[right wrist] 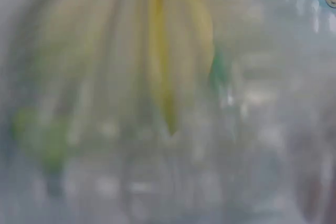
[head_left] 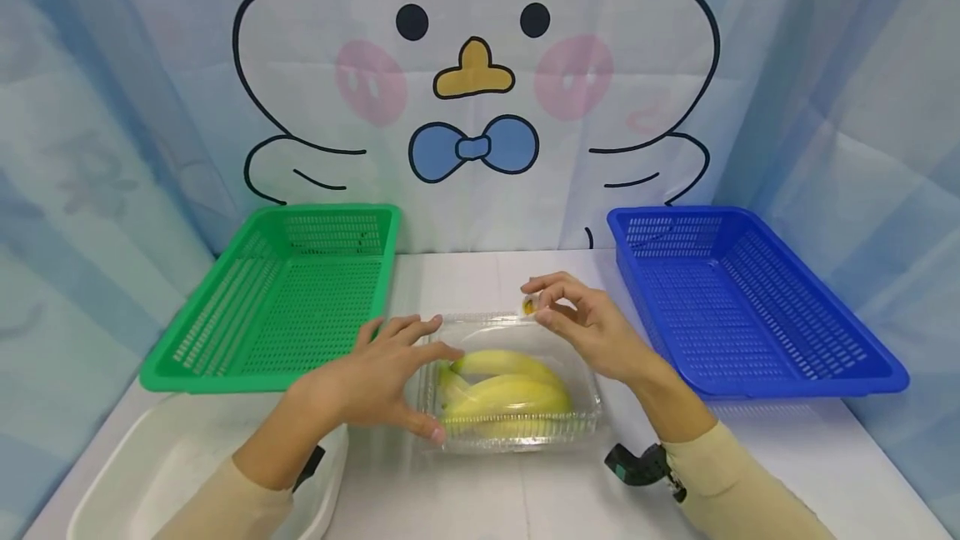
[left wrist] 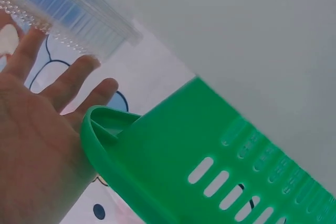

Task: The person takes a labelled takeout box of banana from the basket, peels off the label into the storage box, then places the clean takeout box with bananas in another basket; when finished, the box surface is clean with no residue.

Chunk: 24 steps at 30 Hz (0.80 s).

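A clear plastic clamshell box (head_left: 510, 436) with yellow bananas (head_left: 510, 394) inside sits on the table, its lid down. Spread along its left side is my left hand (head_left: 375, 377), fingers fairly straight, thumb at the near left corner. In the left wrist view, fingertips (left wrist: 86, 62) lie right at the box's ridged edge. My right hand (head_left: 588, 323), over the far right corner, pinches a small white piece with a yellow-orange mark (head_left: 529, 305) between thumb and fingers; its exact kind cannot be made out. The right wrist view shows blurred bananas (right wrist: 168, 66) through clear plastic.
A green slotted basket (head_left: 322, 315) stands at the back left, close to my left hand. On the right is a blue basket (head_left: 720, 290). A white tub (head_left: 187, 440) lies under my left forearm. Patterned curtains (head_left: 480, 215) border the table.
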Each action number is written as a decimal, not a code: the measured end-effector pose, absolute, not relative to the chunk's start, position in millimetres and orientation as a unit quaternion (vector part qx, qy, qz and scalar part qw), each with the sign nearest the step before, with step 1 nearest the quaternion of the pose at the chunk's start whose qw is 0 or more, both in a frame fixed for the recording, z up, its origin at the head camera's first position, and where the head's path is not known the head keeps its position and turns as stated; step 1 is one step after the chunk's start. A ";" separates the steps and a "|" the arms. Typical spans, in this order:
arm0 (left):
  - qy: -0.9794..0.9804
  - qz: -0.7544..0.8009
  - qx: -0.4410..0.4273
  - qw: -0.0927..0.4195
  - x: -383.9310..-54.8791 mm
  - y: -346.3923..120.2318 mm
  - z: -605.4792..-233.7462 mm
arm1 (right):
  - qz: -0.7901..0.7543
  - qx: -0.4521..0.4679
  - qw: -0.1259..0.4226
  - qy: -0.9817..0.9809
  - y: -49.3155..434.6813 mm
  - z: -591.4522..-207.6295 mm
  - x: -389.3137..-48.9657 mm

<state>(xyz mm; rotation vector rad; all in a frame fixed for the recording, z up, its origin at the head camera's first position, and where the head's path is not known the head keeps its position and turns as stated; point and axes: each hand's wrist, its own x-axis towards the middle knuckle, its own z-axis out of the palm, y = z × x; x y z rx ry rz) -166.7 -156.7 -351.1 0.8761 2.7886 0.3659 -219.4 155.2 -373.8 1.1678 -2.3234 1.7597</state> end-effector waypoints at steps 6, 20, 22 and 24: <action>0.943 0.122 0.291 0.105 -167.1 -152.9 -351.0 | 0.574 0.349 -0.008 -0.741 156.5 -373.3 -215.8; 0.940 0.138 0.297 0.094 -164.2 -152.6 -354.1 | 0.548 0.363 0.001 -0.754 137.8 -357.2 -207.8; 0.939 0.149 0.296 0.088 -162.3 -156.3 -352.7 | 0.546 0.369 0.001 -0.752 133.7 -356.1 -208.9; 0.939 0.158 0.293 0.084 -160.7 -160.0 -350.7 | 0.544 0.375 0.001 -0.751 130.4 -354.9 -209.9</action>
